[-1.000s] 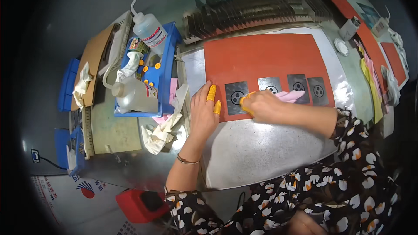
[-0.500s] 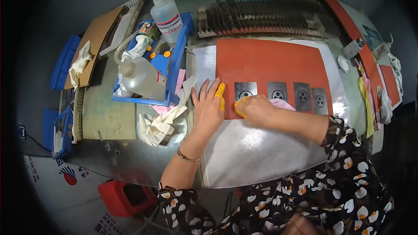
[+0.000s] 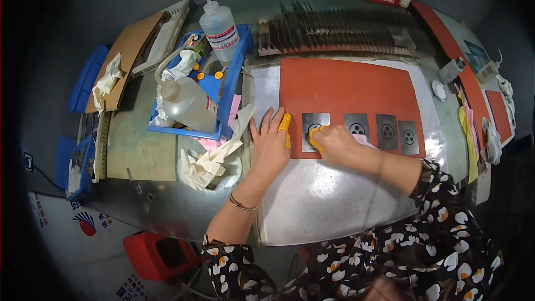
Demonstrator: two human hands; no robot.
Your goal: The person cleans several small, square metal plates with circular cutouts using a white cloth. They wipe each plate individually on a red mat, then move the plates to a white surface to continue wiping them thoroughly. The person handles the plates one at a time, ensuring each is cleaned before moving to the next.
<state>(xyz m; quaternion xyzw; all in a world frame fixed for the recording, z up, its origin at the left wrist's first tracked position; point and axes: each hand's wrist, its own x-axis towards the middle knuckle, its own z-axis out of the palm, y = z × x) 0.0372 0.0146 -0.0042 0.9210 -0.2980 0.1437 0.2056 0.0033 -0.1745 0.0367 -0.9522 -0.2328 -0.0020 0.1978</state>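
Observation:
Several thin dark metal plates lie in a row on a red mat (image 3: 348, 89), each with a ring around three round marks. On the leftmost plate (image 3: 307, 121), my right hand (image 3: 341, 144) presses with curled fingers wearing yellow finger cots. A pink cloth (image 3: 363, 141) sticks out from under that hand; its gripped part is hidden. My left hand (image 3: 271, 144) lies flat with fingers spread at the mat's left edge, one finger in a yellow cot, just left of the same plate. Further right are a second plate (image 3: 356, 120), a third plate (image 3: 386, 131) and a fourth plate (image 3: 408, 138).
At left, a blue tray (image 3: 186, 130) holds two squeeze bottles, one clear bottle (image 3: 220, 29) and one whitish bottle (image 3: 192, 106). Crumpled cream gloves (image 3: 202, 170) lie before it. Behind the mat stands a rack of upright dark plates (image 3: 340, 33). Cloths (image 3: 468, 134) hang at the right.
My right hand has shifted slightly right, from the leftmost plate's lower left edge onto its ringed mark. My left hand keeps its place. The whole view has dropped a little.

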